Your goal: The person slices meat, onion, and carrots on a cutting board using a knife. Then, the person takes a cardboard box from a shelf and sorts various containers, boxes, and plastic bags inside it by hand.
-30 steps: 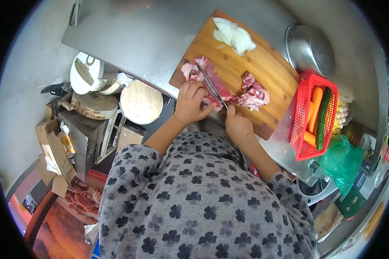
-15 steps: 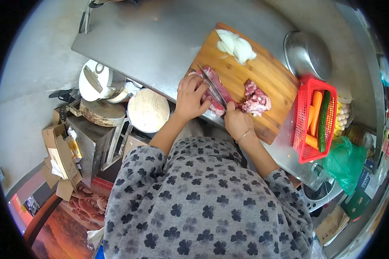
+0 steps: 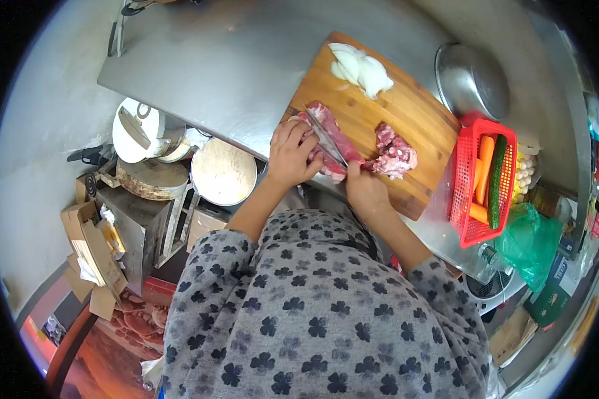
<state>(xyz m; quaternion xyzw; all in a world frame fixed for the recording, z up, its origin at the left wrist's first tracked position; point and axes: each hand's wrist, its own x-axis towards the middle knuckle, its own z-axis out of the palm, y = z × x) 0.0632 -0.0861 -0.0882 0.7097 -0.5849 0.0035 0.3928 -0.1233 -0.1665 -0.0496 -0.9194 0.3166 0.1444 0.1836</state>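
Observation:
A wooden cutting board [image 3: 422, 113] lies on the steel counter. On its near left edge rests a slab of raw meat [image 3: 339, 141]. My left hand [image 3: 291, 154] presses that meat with curled fingers. The handle of a knife [image 3: 327, 141] is in my right hand [image 3: 367, 191], which is closed around it; the blade lies across the slab, close to my left fingertips. To the right sits a smaller heap of cut meat [image 3: 394, 154]. White onion slices [image 3: 361, 69] lie at the board's far end.
A red basket [image 3: 462, 199] holding carrots [image 3: 484, 166] and a cucumber [image 3: 497, 179] stands right of the board. Behind it is a steel bowl [image 3: 476, 80]. A green plastic bag [image 3: 529, 246] hangs at the right. Left, below the counter [image 3: 199, 66], is a white-topped round container [image 3: 223, 171].
The blade's tilt over the meat has shifted slightly, showing more of its flat side. My hands stay in nearly the same places. The whole view has moved a little.

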